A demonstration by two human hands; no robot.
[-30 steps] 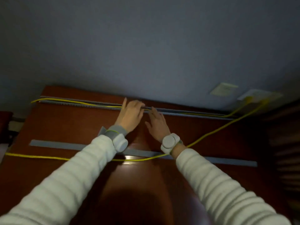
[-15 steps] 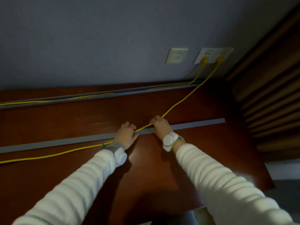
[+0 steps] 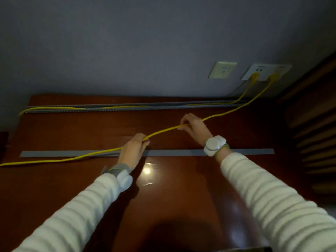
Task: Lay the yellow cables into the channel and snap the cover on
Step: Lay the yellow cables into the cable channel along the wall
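A grey channel (image 3: pixel 116 108) runs along the back edge of the wooden table against the wall, with one yellow cable (image 3: pixel 60 107) lying in it. A second yellow cable (image 3: pixel 163 130) crosses the table from the wall socket to the left edge. My left hand (image 3: pixel 133 149) and my right hand (image 3: pixel 193 125) are both shut on it and hold its middle stretch raised off the table. The flat grey cover strip (image 3: pixel 174 152) lies across the table's middle, under my left hand and right wrist.
Two wall plates sit at the upper right: a blank-looking plate (image 3: pixel 222 69) and a socket (image 3: pixel 266 71) with both yellow plugs in it. Slatted wood panelling (image 3: pixel 316 135) stands at the right. The brown table (image 3: pixel 174 197) reaches toward me.
Both hands left the channel at the back, came to the loose cable near the cover strip, took hold of it and have lifted it; the right hand has moved farther back and right.
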